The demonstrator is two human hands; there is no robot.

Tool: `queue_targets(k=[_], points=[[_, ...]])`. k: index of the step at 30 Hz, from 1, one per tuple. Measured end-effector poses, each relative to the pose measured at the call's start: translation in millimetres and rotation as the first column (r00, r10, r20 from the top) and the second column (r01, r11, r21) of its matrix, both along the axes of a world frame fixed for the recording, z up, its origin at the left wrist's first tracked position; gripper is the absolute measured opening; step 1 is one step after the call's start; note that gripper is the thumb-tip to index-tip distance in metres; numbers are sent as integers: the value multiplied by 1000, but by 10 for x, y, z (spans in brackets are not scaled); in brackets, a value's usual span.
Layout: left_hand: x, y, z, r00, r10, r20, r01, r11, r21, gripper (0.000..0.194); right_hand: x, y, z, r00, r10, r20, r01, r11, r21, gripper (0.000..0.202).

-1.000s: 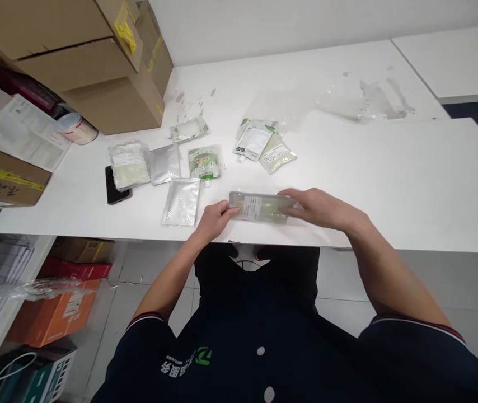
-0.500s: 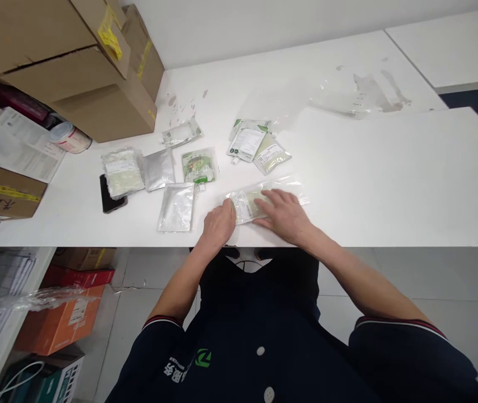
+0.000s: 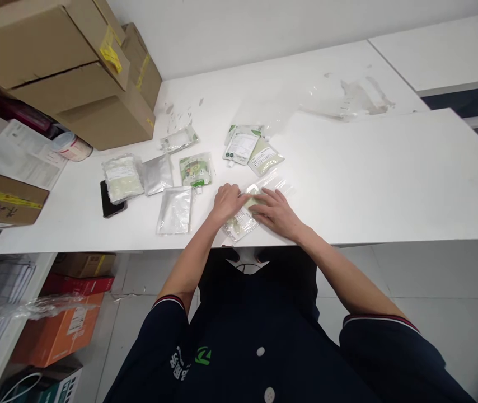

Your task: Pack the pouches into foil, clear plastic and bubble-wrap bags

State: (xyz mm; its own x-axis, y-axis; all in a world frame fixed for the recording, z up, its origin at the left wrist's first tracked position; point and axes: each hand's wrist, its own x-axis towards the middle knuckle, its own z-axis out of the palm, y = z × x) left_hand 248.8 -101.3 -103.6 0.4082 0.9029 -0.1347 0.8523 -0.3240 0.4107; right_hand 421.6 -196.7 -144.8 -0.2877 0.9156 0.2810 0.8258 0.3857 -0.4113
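A clear plastic bag (image 3: 243,223) with a pale green labelled packet inside lies at the table's front edge, slanting up to the right. My left hand (image 3: 227,202) rests over its left part, thumb stretched toward the right. Across the bag's right part lies my right hand (image 3: 279,215), open, fingers spread and pressing on the plastic. Part of the packet is hidden under both hands. Just beyond are a white-labelled pouch (image 3: 241,146) and a pale green pouch (image 3: 266,159), overlapping. To the left lie a green spouted pouch (image 3: 196,169) and a silver pouch (image 3: 174,210).
Further left, a wrapped pale green pack (image 3: 123,178) partly covers a black phone (image 3: 111,204), beside another silver pouch (image 3: 158,173). Cardboard boxes (image 3: 108,106) are stacked at the back left. Clear plastic film (image 3: 323,106) lies toward the back right of the white table (image 3: 390,184).
My left hand has moved up from the bag's left end onto its top. The bag has turned, its left end now lower and nearer the table edge. My right hand remains on it.
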Motion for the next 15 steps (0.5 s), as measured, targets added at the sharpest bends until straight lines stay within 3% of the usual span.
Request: queue_targets(k=[2, 4, 6, 8, 10, 13, 15], points=[[-35, 7, -22, 982, 70, 174, -58, 996, -74, 28, -27, -55, -11, 974, -225, -6, 225, 974, 33, 36], [-87, 13, -61, 916, 165, 366, -102, 978, -185, 28, -32, -96, 10, 904, -425, -43, 425, 905, -30, 46], [-125, 12, -116, 795, 243, 556, -85, 952, -295, 22, -12, -93, 56, 850, -507, -144, 485, 859, -163, 53], [-138, -3, -159, 650, 282, 706, 3, 928, -373, 25, 16, -38, 114, 793, -499, -350, 402, 860, -315, 57], [-137, -22, -171, 540, 272, 797, 134, 906, -400, 51, 31, 56, 167, 667, -454, -591, 230, 880, -416, 58], [-153, -11, -148, 487, 200, 850, 286, 883, -372, 63, 11, 208, 221, 473, -417, -776, 59, 894, -445, 56], [-193, 31, -136, 508, 146, 849, 331, 877, -349, 57, -6, 287, 244, 423, -416, -805, 18, 892, -451, 56]])
